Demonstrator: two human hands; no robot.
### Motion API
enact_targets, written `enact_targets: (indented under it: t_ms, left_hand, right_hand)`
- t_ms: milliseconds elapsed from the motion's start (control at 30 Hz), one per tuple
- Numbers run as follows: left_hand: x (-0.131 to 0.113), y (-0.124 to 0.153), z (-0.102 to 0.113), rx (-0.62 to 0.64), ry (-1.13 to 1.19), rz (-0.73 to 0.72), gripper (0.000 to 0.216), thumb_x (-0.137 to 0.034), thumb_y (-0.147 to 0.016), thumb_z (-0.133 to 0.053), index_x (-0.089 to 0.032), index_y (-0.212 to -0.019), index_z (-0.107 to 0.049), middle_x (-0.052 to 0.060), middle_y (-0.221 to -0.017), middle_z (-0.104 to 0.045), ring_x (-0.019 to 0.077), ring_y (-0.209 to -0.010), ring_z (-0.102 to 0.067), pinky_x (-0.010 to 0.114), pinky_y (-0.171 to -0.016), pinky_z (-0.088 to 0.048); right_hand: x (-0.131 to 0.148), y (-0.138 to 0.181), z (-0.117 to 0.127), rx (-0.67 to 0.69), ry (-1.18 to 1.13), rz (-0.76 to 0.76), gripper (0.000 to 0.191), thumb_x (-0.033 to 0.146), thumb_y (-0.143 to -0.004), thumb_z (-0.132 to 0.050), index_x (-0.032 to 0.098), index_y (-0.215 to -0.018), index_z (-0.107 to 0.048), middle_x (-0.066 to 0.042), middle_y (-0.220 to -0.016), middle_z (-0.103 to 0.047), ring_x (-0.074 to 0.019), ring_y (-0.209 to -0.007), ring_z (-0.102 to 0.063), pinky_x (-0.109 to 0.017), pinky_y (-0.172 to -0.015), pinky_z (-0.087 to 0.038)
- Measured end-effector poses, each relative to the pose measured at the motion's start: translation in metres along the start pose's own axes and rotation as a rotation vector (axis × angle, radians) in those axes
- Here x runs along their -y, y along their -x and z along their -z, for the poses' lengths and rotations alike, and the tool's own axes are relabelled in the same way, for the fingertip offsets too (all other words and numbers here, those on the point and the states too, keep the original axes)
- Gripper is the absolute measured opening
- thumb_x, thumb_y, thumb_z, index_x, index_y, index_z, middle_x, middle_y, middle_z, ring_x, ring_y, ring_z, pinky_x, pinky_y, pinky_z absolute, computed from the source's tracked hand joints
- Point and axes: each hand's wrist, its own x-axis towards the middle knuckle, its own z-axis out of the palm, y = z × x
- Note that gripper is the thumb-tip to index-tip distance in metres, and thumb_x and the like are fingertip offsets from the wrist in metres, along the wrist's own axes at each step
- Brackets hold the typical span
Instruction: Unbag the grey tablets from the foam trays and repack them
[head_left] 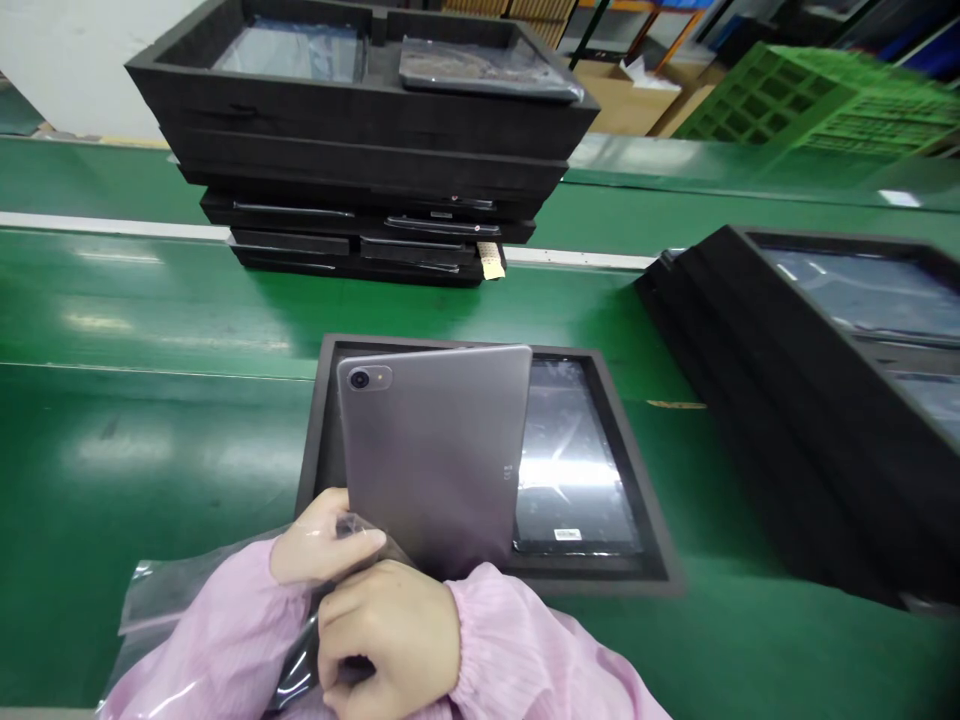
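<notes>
A grey tablet (435,450) stands upright with its back and camera toward me, over a black foam tray (637,480). My left hand (319,545) pinches a clear plastic bag (172,590) at the tablet's lower left corner. Just below it, my right hand (390,635) is curled shut around the tablet's bottom edge and the bag. Both arms wear pink sleeves. A second tablet (570,460) lies screen-up in the tray's right pocket, under glossy film.
A tall stack of black foam trays (360,140) with bagged tablets on top stands at the back of the green belt (150,420). Another tray stack (810,400) leans at the right. Green crates (810,100) and cardboard boxes sit beyond.
</notes>
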Motion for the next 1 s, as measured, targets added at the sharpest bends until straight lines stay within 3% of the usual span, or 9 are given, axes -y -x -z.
enact_targets:
  t_ms: [267, 467, 600, 833, 1000]
  left_hand:
    - [0.004, 0.0, -0.001, 0.013, 0.029, 0.011, 0.019, -0.031, -0.075, -0.061, -0.017, -0.083, -0.071, 0.005, -0.077, -0.071, 0.0204, -0.072, -0.064, 0.03, -0.066, -0.053]
    - [0.003, 0.005, 0.001, -0.115, 0.003, 0.096, 0.02, -0.037, -0.073, -0.066, -0.019, -0.08, -0.071, 0.006, -0.08, -0.072, 0.0227, -0.075, -0.066, 0.032, -0.071, -0.055]
    - [0.008, 0.001, 0.008, -0.084, -0.048, 0.076, 0.022, -0.039, -0.072, -0.068, -0.018, -0.076, -0.071, 0.006, -0.075, -0.072, 0.0239, -0.072, -0.066, 0.033, -0.069, -0.054]
    - [0.007, -0.006, 0.009, -0.151, 0.001, 0.129, 0.023, -0.037, -0.065, -0.072, -0.016, -0.07, -0.068, 0.005, -0.07, -0.07, 0.0223, -0.068, -0.064, 0.032, -0.066, -0.051]
    - [0.013, -0.009, 0.01, -0.133, 0.079, 0.115, 0.025, -0.036, -0.068, -0.073, -0.014, -0.079, -0.068, 0.006, -0.079, -0.07, 0.0213, -0.076, -0.062, 0.032, -0.075, -0.05]
  right_hand:
    - [-0.002, 0.0, -0.001, -0.06, -0.019, 0.041, 0.008, 0.02, -0.072, -0.065, 0.017, -0.066, -0.062, 0.006, -0.066, -0.059, -0.0059, -0.062, -0.053, -0.016, -0.066, -0.042]
    - [-0.001, -0.003, 0.004, 0.003, -0.014, 0.041, 0.008, 0.02, -0.072, -0.072, 0.016, -0.07, -0.065, 0.006, -0.07, -0.06, -0.0054, -0.068, -0.056, -0.014, -0.066, -0.042]
    - [0.001, -0.007, 0.01, 0.058, 0.013, 0.014, 0.007, 0.019, -0.074, -0.072, 0.015, -0.073, -0.066, 0.005, -0.073, -0.06, -0.0058, -0.071, -0.056, -0.015, -0.066, -0.041]
    - [0.008, -0.011, 0.011, 0.077, 0.138, -0.057, 0.007, 0.017, -0.078, -0.068, 0.015, -0.072, -0.065, 0.004, -0.077, -0.062, -0.0082, -0.076, -0.056, -0.02, -0.064, -0.039]
    - [0.01, -0.012, 0.007, 0.061, 0.263, -0.09, 0.008, 0.021, -0.082, -0.066, 0.016, -0.075, -0.064, 0.004, -0.083, -0.065, -0.0089, -0.079, -0.058, -0.021, -0.063, -0.037]
